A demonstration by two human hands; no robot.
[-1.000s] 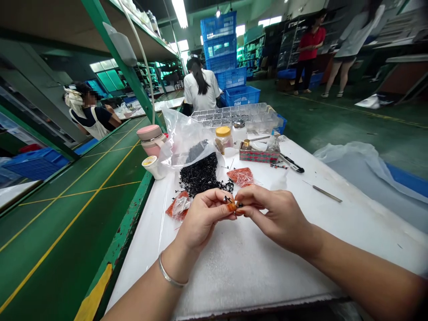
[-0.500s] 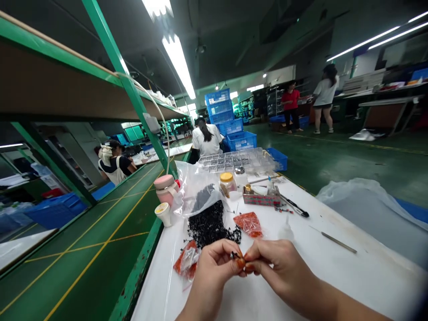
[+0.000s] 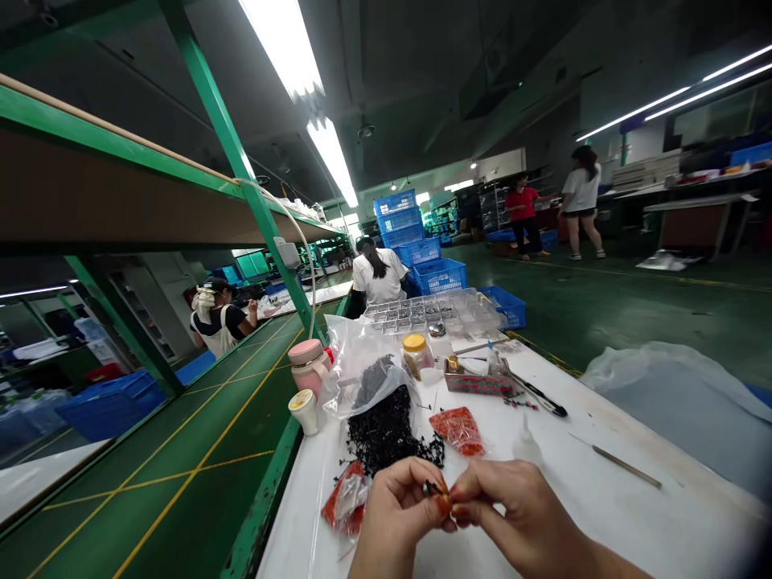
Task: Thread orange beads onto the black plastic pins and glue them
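My left hand [image 3: 407,511] pinches a small black part [image 3: 429,487] between thumb and forefinger, low in the middle of the view. Its fingertips meet those of my right hand [image 3: 510,503], which is closed in a pinch on something too small to make out. Just beyond them a heap of small black parts [image 3: 386,426] spills from a clear plastic bag [image 3: 355,354]. One bag of orange-red pieces [image 3: 458,430] lies behind my hands, and another such bag [image 3: 346,498] is beside my left hand. A white squeeze bottle [image 3: 527,442] stands beyond my right hand.
On the white table [image 3: 603,515] are a pink cup [image 3: 307,368], a yellow-lidded jar [image 3: 416,354], a small patterned box [image 3: 476,381], a thin metal tool [image 3: 627,466] and a compartment tray [image 3: 422,314]. A green conveyor [image 3: 199,450] runs along the left. People and blue crates [image 3: 440,276] are behind.
The camera view has tilted, so the table and hands appear slightly lower and farther right. Both hands keep their pinch, fingertips together. The person at the left has a hand raised.
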